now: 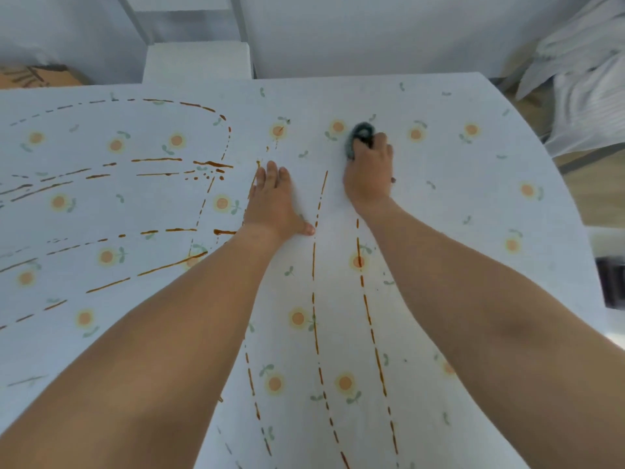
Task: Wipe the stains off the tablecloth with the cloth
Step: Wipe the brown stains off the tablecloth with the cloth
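A white tablecloth (439,204) printed with small orange flowers covers the table. Brown stains (314,265) run over it as broken lines, several toward me between my arms and more in curves across the left half. My right hand (370,174) grips a bunched dark grey-green cloth (360,135) and holds it down on the tablecloth at the far middle. My left hand (275,201) lies flat on the tablecloth with fingers straight, just left of one stain line.
A white box or stool (198,62) stands beyond the table's far edge. A brown cardboard box (37,77) sits at the far left. Striped white bedding (588,72) lies at the right, past the table's rounded corner.
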A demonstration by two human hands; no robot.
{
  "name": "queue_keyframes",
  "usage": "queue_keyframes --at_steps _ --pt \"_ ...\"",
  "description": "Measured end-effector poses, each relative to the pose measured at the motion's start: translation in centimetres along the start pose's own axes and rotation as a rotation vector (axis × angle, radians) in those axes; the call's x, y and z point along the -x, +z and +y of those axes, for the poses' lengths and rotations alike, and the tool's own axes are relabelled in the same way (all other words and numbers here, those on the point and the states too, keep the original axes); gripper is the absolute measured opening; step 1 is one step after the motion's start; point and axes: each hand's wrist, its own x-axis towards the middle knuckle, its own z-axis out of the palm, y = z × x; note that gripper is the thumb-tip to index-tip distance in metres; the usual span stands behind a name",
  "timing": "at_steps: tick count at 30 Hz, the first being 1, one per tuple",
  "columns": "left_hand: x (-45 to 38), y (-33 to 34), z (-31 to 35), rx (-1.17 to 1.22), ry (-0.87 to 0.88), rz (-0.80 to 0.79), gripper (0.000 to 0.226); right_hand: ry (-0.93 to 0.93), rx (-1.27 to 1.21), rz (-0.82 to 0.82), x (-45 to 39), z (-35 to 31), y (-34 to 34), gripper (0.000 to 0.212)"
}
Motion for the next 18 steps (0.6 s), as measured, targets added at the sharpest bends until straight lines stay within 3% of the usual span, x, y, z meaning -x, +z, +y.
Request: queue_keyframes --at_steps 3,5,7,10,12,14,17,18 --pt "1.1 0.5 -0.2 -0.089 0.003 0.033 0.129 -0.507 0.068 -0.27 3.2 -3.9 1.1 0.037" --pt "2.8 1.1 -0.5 -0.075 -0.004 0.031 0.126 -0.587 0.09 -0.276 3.4 -1.6 0.7 0.039" --pt "4.7 1.6 -1.1 -0.052 0.006 -0.022 0.13 -0.349 0.018 -0.142 3.2 2.3 -0.6 0.035" --pt "6.3 2.3 -1.5 -0.064 0.021 -0.074 0.141 0.187 -0.071 0.028 3.3 6.3 -2.5 0.037" --pt "6.2 2.5 -1.4 -0.047 0.006 -0.071 0.146 0.277 -0.046 0.063 3.7 4.4 -1.9 0.043" --pt "6.1 2.5 -1.4 -0.024 -0.007 -0.066 0.148 0.093 -0.029 -0.003 5.3 0.4 -0.5 0.046" --pt "6.2 2.5 -1.7 -0.007 -0.012 -0.043 0.148 -0.45 0.038 -0.259 8.4 -3.6 1.1 0.042" --pt "6.2 2.6 -1.7 0.0 -0.013 -0.037 0.148 -0.549 0.049 -0.302 8.7 -3.2 1.0 0.044"
